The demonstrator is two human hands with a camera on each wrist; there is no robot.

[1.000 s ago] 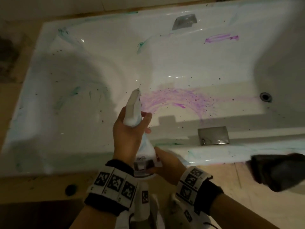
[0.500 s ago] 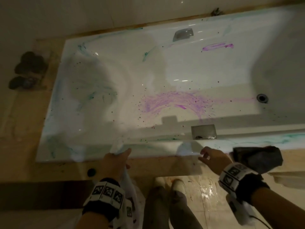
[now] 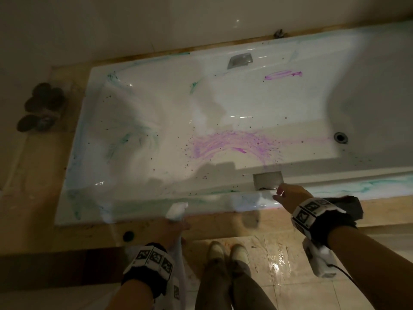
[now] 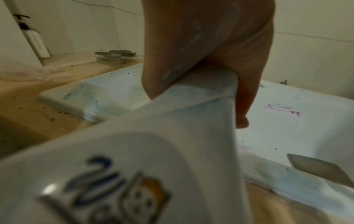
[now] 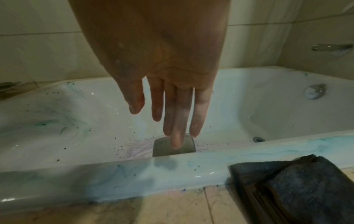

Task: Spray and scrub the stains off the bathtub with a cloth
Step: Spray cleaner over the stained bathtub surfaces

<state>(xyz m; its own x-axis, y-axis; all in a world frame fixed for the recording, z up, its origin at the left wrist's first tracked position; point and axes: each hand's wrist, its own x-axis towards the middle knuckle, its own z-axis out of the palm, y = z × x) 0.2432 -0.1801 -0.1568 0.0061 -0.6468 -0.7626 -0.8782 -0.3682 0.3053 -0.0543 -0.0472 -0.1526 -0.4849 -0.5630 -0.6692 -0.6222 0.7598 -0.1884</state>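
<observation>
The white bathtub point(image 3: 138, 211) fills the head view, with a purple smear point(image 3: 230, 144) on its floor, a purple mark point(image 3: 282, 74) on the far wall and teal smears point(image 3: 384, 183) along the near rim. My left hand point(image 3: 172, 229) grips the neck of a white spray bottle point(image 3: 176, 209) at the near rim; the bottle point(image 4: 172, 136) also fills the left wrist view. My right hand point(image 3: 288, 194) hovers with straight fingers point(image 5: 178, 125) over the near rim, holding nothing. A dark cloth point(image 5: 293, 188) lies on the ledge just right of that hand.
A metal handle plate point(image 3: 268, 180) sits inside the near wall, another point(image 3: 240, 60) on the far wall. The drain point(image 3: 340, 137) is at the right. Dark round stones point(image 3: 42, 106) lie on the left ledge. My feet point(image 3: 228, 249) stand on wet floor tiles.
Both hands let the bottle down from over the tub. The left hand now holds it low at the near rim; the right hand has let go and moved right beside the cloth.
</observation>
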